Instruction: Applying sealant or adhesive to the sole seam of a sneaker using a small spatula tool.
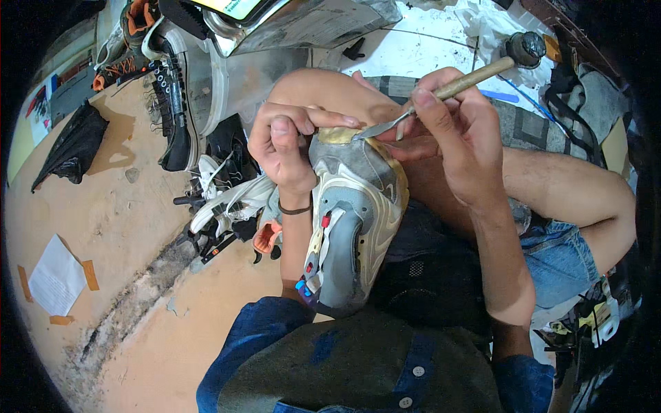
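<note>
A grey and cream sneaker (375, 189) lies toe-away across my lap, its heel close to my body. My left hand (284, 143) grips it at the toe, with the index finger laid along the yellowish strip at the toe edge. In my right hand (468, 134) is a spatula-like tool (478, 74) with a wooden handle and a narrow metal blade. The blade's tip touches the edge between the grey toe upper and the yellowish strip. Some right-hand fingers also rest by the sole's side. Red and blue bits show near the sneaker's opening.
Left of me, a black high-top shoe (177, 103) and a tangle of white and black shoes (231, 199) lie near a clear plastic bin (241, 82). A black bag (72, 144) and a taped paper (57, 279) are farther left. A dark jar (525, 49) stands far right.
</note>
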Demonstrator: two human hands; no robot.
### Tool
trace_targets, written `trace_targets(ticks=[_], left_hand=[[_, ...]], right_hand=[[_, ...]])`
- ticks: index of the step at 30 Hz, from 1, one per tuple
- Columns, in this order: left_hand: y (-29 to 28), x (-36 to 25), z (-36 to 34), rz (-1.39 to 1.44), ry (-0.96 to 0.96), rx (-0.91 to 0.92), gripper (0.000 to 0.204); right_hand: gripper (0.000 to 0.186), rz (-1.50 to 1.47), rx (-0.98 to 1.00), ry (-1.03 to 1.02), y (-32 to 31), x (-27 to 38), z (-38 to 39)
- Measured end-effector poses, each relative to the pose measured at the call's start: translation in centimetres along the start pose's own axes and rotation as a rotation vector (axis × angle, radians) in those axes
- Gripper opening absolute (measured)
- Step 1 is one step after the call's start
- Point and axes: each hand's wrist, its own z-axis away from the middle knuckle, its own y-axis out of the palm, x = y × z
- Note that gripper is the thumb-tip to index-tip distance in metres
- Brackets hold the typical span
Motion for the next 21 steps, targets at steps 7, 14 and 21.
trace_targets(ticks=[7, 14, 21], left_hand=[[0.2, -0.1, -0.2, -0.009, 0.005, -0.037, 0.037], [-0.3, 0.1, -0.2, -0.047, 0.007, -0.024, 0.037], [0.0, -0.1, -0.2, -0.016, -0.001, -0.027, 0.037]], right_hand=[[0.017, 0.006, -0.015, -0.073, 0.0, -0.1, 0.8], [0.019, 0.079, -0.025, -0.153, 0.8, 0.3, 0.7], [0.016, 0.119, -0.081, -0.237, 1.8, -0.2, 1.2]])
